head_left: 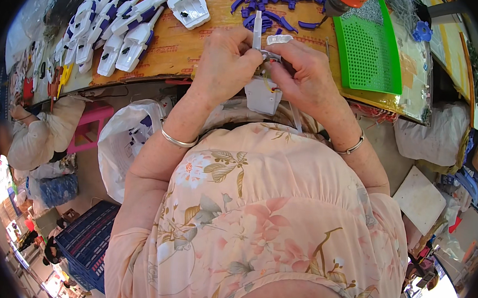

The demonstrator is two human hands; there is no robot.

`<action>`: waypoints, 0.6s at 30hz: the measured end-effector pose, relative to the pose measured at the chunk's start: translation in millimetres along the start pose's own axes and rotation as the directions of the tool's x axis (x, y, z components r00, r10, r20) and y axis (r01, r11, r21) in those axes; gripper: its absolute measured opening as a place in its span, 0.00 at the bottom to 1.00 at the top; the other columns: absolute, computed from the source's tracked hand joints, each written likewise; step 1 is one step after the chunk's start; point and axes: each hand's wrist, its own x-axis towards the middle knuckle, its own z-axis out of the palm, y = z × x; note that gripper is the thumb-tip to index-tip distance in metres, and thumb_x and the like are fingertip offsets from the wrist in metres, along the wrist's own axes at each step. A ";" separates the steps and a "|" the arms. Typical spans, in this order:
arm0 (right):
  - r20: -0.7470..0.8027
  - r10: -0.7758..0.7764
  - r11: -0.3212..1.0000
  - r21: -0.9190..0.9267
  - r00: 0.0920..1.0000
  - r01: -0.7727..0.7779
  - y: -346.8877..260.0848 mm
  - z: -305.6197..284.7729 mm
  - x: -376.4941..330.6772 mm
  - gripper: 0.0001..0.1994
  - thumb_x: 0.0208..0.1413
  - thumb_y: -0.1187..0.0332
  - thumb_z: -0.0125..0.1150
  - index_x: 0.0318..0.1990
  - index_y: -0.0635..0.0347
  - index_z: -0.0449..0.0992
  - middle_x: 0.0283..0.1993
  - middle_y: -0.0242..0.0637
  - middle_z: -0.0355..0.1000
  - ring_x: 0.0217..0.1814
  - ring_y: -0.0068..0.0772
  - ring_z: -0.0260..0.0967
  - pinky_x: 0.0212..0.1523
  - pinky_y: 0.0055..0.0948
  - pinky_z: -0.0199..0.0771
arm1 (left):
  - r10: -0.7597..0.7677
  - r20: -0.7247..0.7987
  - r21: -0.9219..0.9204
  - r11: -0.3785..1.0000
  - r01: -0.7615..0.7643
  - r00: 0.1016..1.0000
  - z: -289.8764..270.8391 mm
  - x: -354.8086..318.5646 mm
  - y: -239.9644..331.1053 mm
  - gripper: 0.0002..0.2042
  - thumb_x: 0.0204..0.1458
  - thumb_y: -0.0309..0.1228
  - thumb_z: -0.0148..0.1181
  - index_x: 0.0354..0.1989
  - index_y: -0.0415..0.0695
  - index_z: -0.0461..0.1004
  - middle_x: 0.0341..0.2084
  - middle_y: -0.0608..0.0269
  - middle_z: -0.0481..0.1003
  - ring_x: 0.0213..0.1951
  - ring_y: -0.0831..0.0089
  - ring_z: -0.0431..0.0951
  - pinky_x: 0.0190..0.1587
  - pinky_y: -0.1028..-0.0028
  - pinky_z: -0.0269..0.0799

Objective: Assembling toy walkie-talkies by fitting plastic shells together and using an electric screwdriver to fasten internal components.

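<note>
Both of my hands hold one white plastic housing point(263, 94) at the near edge of the wooden table point(174, 50). My left hand point(225, 62) grips its upper part, where a thin white stem point(257, 29) sticks up. My right hand point(302, 70) pinches it from the other side, fingers at a spot with small wires and a metal piece. A small white cover piece point(280, 39) lies on the table just behind my right fingers.
Rows of finished white-and-purple units point(112, 21) cover the table's left, one white shell point(188, 6) apart. Several purple parts point(277, 5) lie at the back. A green perforated tray point(370, 50) sits right. A white bag point(120, 143) and blue crate point(85, 243) stand below left.
</note>
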 end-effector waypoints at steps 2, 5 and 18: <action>0.005 0.005 1.000 0.000 1.000 -0.005 -0.2 -1.4 -0.2 0.09 0.44 0.76 0.58 0.35 0.65 0.74 0.25 0.47 0.68 0.26 0.49 0.67 0.26 0.38 0.66 | 0.004 0.029 -0.084 0.997 -0.001 1.000 -0.7 0.8 -4.8 0.07 0.45 0.22 0.52 0.30 0.33 0.75 0.19 0.68 0.73 0.21 0.86 0.68 0.23 0.84 0.62; 0.028 0.044 0.996 0.070 0.999 -0.046 -1.3 -3.7 -1.0 0.09 0.45 0.77 0.58 0.36 0.66 0.74 0.26 0.46 0.69 0.26 0.46 0.68 0.26 0.35 0.66 | 0.004 0.135 -0.121 0.993 0.013 0.991 -12.6 5.3 -10.8 0.08 0.48 0.23 0.52 0.33 0.34 0.75 0.23 0.67 0.75 0.25 0.85 0.71 0.26 0.83 0.66; 0.091 0.135 0.951 0.267 0.987 -0.155 4.5 -3.5 -3.7 0.08 0.47 0.76 0.56 0.36 0.67 0.75 0.26 0.45 0.72 0.27 0.35 0.70 0.28 0.28 0.68 | -0.028 0.203 -0.347 0.933 0.099 0.979 -16.2 0.5 -4.5 0.06 0.47 0.22 0.53 0.30 0.34 0.76 0.21 0.71 0.73 0.24 0.87 0.68 0.26 0.85 0.64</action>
